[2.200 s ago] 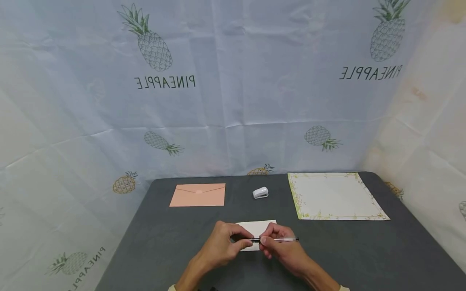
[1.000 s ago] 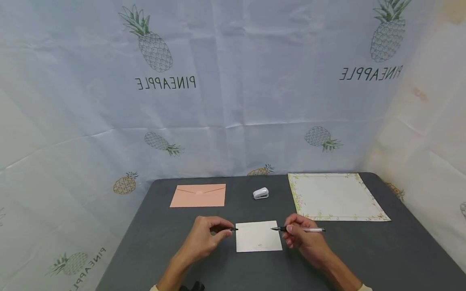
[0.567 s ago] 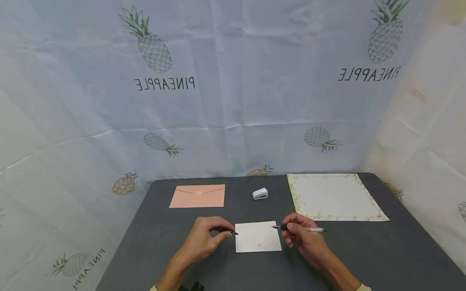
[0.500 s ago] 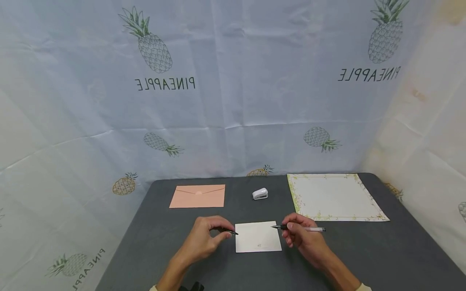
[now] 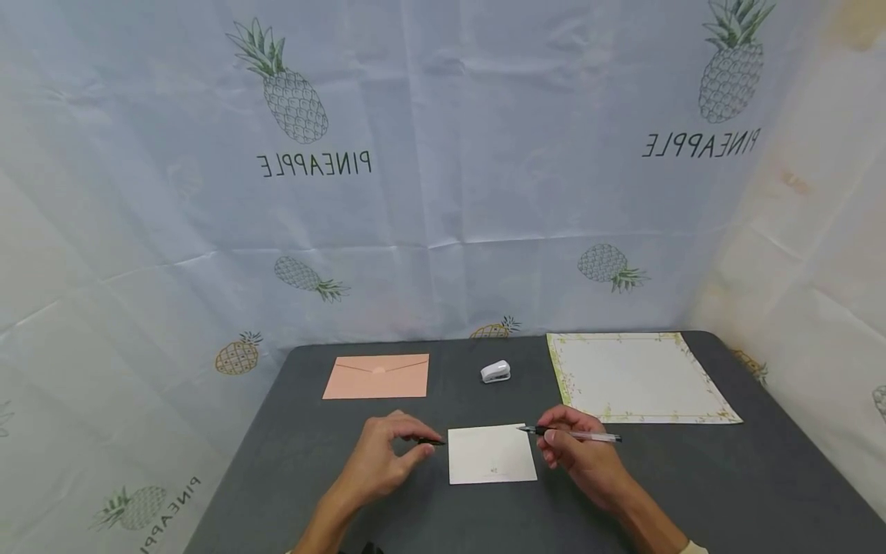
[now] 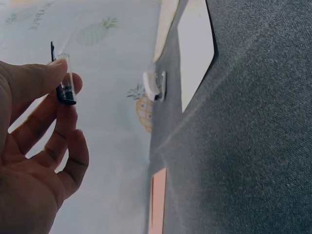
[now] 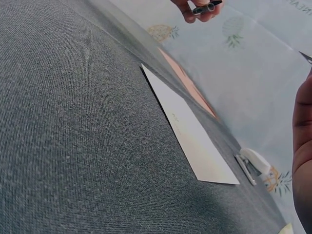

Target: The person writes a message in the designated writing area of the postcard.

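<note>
Pinching a pen cap (image 6: 68, 90), the left hand (image 5: 384, 456) hovers opposite the right hand (image 5: 583, 458), which grips an uncapped pen (image 5: 592, 436); between the 2 lies a white card (image 5: 491, 454).

R wrist view: R hand (image 7: 303, 146), pen (image 7: 306, 57) cut by edge. Print (image 5: 494, 470) on wht card (image 5: 484, 450) too sm. to read. Cap (image 6: 67, 91) part. hid. by L hand (image 5: 379, 462).
</note>
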Demonstrator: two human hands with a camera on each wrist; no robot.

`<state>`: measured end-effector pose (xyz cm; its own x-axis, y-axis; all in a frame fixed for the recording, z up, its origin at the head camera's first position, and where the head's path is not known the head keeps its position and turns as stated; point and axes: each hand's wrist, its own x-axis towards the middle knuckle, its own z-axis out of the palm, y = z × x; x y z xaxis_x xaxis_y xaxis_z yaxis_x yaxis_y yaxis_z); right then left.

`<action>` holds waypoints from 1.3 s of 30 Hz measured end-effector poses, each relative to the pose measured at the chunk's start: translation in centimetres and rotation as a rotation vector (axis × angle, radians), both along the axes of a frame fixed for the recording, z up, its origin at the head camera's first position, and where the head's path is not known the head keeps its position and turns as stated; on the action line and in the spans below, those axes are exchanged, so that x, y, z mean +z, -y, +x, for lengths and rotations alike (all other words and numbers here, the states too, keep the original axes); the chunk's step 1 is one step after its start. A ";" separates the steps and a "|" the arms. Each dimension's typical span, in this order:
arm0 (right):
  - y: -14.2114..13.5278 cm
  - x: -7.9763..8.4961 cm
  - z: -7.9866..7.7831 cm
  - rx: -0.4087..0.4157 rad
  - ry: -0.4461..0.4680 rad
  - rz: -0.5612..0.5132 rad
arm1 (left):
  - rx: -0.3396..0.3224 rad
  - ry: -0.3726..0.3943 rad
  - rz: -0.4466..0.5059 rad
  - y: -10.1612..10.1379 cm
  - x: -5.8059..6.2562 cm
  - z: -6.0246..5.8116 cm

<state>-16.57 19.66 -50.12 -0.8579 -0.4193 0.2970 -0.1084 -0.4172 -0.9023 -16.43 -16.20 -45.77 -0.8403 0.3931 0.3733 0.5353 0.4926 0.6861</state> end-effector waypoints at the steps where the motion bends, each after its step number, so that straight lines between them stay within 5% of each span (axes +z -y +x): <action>1: 0.0 0.0 0.0 0.003 0.000 -0.004 | 0.006 0.004 0.003 0.1 0.0 0.0; 22: 0.2 0.0 -0.2 0.006 0.005 -0.046 | 0.214 0.188 0.024 1.9 -1.2 -0.3; 39: 0.5 -0.1 -0.2 0.010 0.025 -0.027 | 0.224 0.372 0.067 4.7 -2.4 -1.1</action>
